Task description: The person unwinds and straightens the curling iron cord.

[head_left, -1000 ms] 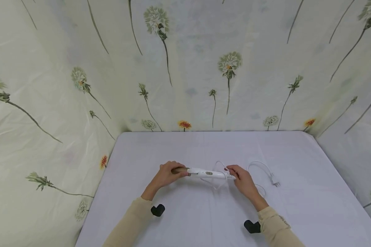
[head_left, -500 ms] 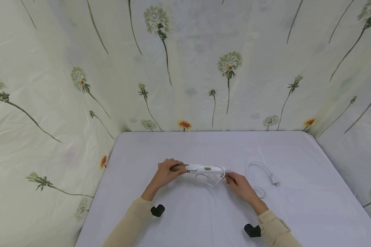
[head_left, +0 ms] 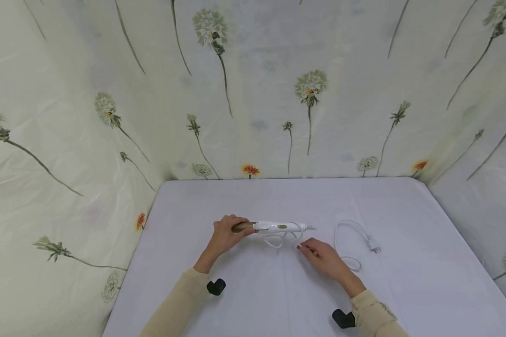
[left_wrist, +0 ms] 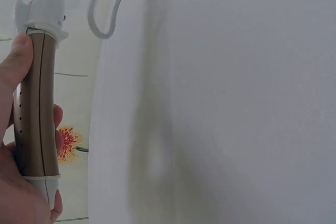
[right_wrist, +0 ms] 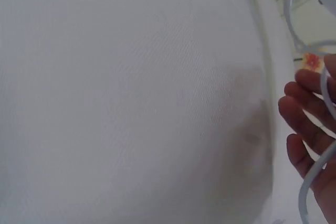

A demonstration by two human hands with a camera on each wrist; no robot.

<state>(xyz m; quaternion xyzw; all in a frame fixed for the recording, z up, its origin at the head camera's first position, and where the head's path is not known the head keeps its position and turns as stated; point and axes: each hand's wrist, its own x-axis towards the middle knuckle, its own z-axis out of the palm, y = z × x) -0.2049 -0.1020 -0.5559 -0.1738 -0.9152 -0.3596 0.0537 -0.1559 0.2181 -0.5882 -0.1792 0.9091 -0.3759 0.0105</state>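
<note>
My left hand (head_left: 227, 234) grips the brown barrel of a white curling iron (head_left: 284, 227), which is held roughly level over the table. In the left wrist view the thumb lies along the brown barrel (left_wrist: 42, 103), with fingers wrapped behind it. Loops of white power cord (right_wrist: 310, 179) hang around the iron's handle. Just below the handle's cord end, my right hand (head_left: 326, 260) pinches the cord between thumb and fingertips. In the right wrist view the cord also crosses the palm, and the other fingers are loosely bent.
The far part of the cord lies in a loop on the white-covered table (head_left: 405, 281), right of my right hand, ending in a plug (head_left: 374, 245). Black pieces (head_left: 216, 287) show beside both sleeves. A flower-printed curtain (head_left: 253, 93) borders the table's back and sides.
My right hand has moved left and toward me from the handle's cord end, drawing the cord along. The curling iron has risen slightly in view, still in my left hand.
</note>
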